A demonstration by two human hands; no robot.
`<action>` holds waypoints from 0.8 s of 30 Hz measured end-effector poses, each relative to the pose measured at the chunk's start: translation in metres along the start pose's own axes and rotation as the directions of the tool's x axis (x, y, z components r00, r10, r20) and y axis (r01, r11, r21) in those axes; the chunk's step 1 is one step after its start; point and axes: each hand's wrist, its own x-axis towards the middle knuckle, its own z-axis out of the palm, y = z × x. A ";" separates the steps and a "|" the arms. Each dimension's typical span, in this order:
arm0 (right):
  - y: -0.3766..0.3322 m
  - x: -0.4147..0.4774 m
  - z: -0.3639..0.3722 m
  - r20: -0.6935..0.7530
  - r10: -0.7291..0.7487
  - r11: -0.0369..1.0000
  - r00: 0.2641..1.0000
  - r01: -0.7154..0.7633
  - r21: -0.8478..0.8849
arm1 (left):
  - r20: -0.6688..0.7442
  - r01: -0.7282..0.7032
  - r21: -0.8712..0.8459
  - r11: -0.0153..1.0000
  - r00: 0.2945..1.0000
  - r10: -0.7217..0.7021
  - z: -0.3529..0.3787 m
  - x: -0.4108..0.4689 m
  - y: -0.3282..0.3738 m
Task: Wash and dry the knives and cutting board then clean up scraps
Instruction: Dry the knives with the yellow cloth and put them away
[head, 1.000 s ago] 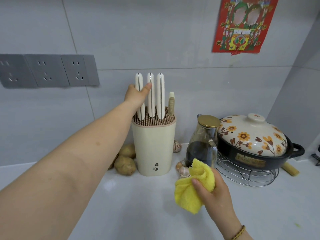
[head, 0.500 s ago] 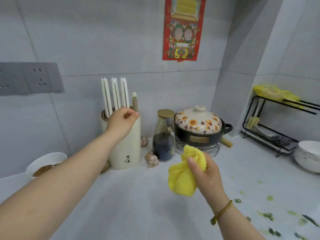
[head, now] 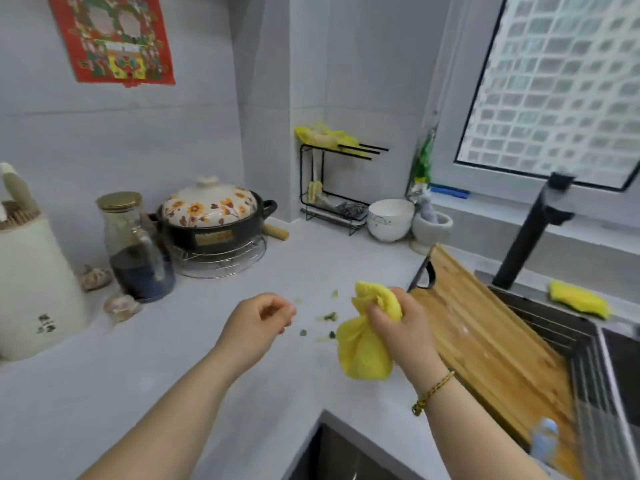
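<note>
Two hands now hang close together over the surface (head: 173, 375), not touching. A second ago the left hand (head: 259, 320) was up at the knife block (head: 34, 271) with its fingers on a white handle. It has since let go and come back, fingers loosely curled with nothing in them. The right hand (head: 398, 327) is clamped on a bunched yellow cloth (head: 363, 355), as it was before.

The knife block now stands far out to the left of the left hand, with only one beige handle showing at the edge of view. The knives look put away, so that part of the job seems finished.

Green scraps (head: 329, 317) lie scattered on the surface between the hands and just beyond them. The cutting board (head: 485, 341) lies just right of the right hand, tilted over the edge of the sink (head: 554, 327); I cannot tell whether it is dry. Gathering the scraps looks like the step coming up.

Beyond the left hand stand a dark bottle (head: 135, 247), some garlic (head: 121, 306) and a flowered pot (head: 211, 216) on a wire stand. Beyond the right hand are a black rack (head: 332, 188), a white bowl (head: 389, 218), a black tap (head: 526, 244) and a yellow sponge (head: 578, 299) on the sink rim, under a window (head: 561, 81). A red poster (head: 110, 36) hangs on the grey tiled wall.
</note>
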 end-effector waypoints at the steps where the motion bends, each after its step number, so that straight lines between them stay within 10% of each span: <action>1: 0.009 -0.003 -0.026 -0.031 0.001 1.000 1.000 -0.002 -0.022 | 0.043 -0.007 0.007 1.000 0.999 0.007 0.024 0.002 0.008; 13: 0.098 -0.042 -0.297 -0.371 0.146 0.960 0.917 -0.222 -0.170 | 0.662 -0.116 0.323 0.939 0.737 -0.137 0.306 -0.009 0.067; 19: 0.127 -0.054 -0.336 -0.368 0.239 0.949 0.899 -0.296 -0.106 | 0.814 -0.495 0.521 0.695 0.533 -0.230 0.379 -0.027 0.064; 24: 0.140 -0.061 -0.345 -0.386 0.257 0.944 0.886 -0.316 -0.096 | 0.805 -0.586 0.584 0.562 0.508 -0.306 0.405 -0.026 0.052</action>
